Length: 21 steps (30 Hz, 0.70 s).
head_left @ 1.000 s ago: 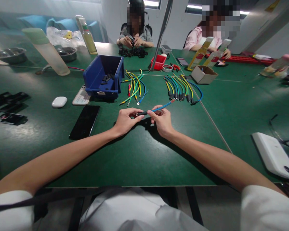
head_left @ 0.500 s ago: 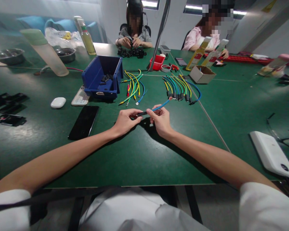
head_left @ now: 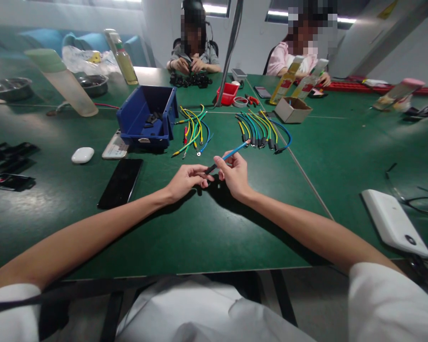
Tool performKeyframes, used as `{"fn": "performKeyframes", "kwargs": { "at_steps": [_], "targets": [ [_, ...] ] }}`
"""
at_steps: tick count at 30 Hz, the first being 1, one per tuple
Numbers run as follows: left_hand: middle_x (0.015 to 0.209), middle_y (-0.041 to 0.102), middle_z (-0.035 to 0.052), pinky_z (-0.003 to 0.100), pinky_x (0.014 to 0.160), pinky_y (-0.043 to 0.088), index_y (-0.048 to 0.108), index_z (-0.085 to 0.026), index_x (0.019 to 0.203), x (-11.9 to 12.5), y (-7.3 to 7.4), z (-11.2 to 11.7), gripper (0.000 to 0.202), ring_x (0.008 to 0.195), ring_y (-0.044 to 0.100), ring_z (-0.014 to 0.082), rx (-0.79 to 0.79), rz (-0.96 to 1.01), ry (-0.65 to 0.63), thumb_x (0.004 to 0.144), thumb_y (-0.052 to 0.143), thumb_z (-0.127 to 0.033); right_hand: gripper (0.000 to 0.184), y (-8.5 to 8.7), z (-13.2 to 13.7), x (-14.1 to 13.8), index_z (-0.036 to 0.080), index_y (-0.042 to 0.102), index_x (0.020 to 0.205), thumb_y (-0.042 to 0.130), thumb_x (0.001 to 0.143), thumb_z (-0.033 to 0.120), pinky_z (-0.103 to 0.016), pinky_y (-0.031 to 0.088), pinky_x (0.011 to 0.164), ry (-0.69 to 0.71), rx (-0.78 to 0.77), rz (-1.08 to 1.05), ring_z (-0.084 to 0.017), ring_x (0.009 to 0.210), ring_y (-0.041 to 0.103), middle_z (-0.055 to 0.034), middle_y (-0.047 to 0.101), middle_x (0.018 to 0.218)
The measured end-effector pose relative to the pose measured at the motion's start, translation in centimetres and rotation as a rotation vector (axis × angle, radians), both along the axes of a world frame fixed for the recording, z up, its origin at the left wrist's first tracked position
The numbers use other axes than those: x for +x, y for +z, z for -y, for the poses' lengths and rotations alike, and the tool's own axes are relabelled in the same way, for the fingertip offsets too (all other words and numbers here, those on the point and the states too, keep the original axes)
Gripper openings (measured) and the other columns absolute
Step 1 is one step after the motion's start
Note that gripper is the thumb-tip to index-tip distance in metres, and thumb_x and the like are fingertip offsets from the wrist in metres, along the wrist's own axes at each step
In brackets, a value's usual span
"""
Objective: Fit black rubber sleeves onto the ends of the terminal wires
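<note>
A short blue cable (head_left: 235, 151) slants up and to the right, with bare copper strands at its far end and a black sleeve (head_left: 211, 168) on its near end. My right hand (head_left: 235, 176) pinches it between thumb and fingers where the blue meets the black. At the sleeve's lower end are the curled fingers of my left hand (head_left: 185, 183), the thumb lower than the fingers. Yellow, green and blue cables (head_left: 194, 130) lie loosely beyond my left hand. Past my right hand, similar cables with black sleeves (head_left: 258, 130) form a row.
A blue bin (head_left: 146, 118) with small black pieces stands left of the loose cables. Nearer me lie a black phone (head_left: 120, 184) and a white case (head_left: 82, 155). A white device (head_left: 394, 221) sits at right. A small carton (head_left: 293, 111) and two people are across the table.
The blue cable now tilts more steeply, its copper end pointing farther away. My left thumb has dropped from the sleeve. The whole view has shifted slightly.
</note>
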<state>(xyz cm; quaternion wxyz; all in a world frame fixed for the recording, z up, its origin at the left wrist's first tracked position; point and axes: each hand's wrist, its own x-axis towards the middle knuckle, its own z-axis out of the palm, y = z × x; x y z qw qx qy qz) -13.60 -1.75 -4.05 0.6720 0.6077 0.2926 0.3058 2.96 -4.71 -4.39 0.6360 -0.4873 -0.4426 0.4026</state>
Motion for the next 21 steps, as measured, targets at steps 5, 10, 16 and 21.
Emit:
{"fn": "performKeyframes", "kwargs": {
  "at_steps": [5,10,16,21],
  "targets": [
    [0.094,0.074,0.0141,0.026,0.064,0.051,0.073,-0.012,0.097,0.22,0.19,0.42,0.040,0.064,0.063,0.0133,-0.184,0.070,-0.031,0.059,0.059,-0.012,0.037,0.25,-0.12,0.18,0.023,0.048,0.082,0.073,0.073,0.050,-0.021,0.035,0.038,-0.006,-0.004,0.041,-0.006,0.041,0.046,0.0074,0.053,0.064],
    [0.096,0.074,0.0141,0.026,0.064,0.051,0.073,-0.012,0.092,0.26,0.38,0.65,0.038,0.064,0.063,0.0138,-0.259,0.089,-0.070,0.057,0.058,-0.010,0.038,0.24,-0.28,0.33,0.022,0.048,0.080,0.073,0.073,0.050,-0.021,0.035,0.039,0.007,0.009,0.056,-0.006,0.042,0.046,0.0068,0.053,0.064],
    [0.094,0.074,0.0140,0.027,0.066,0.050,0.071,-0.011,0.091,0.17,0.24,0.54,0.032,0.066,0.065,0.0145,-0.307,0.092,-0.116,0.060,0.062,-0.011,0.038,-0.36,-0.16,0.05,0.022,0.047,0.079,0.074,0.073,0.049,-0.020,0.034,0.038,0.002,-0.001,0.011,-0.005,0.042,0.045,0.0081,0.050,0.062],
    [0.089,0.074,0.0141,0.029,0.066,0.051,0.068,-0.010,0.085,0.14,-0.10,0.45,0.021,0.066,0.066,0.0153,-0.276,0.071,-0.117,0.065,0.063,-0.014,0.038,-0.69,0.08,-0.22,0.023,0.046,0.080,0.074,0.073,0.048,-0.019,0.034,0.038,0.021,0.002,-0.009,-0.004,0.042,0.045,0.0091,0.048,0.061]
  ]
}}
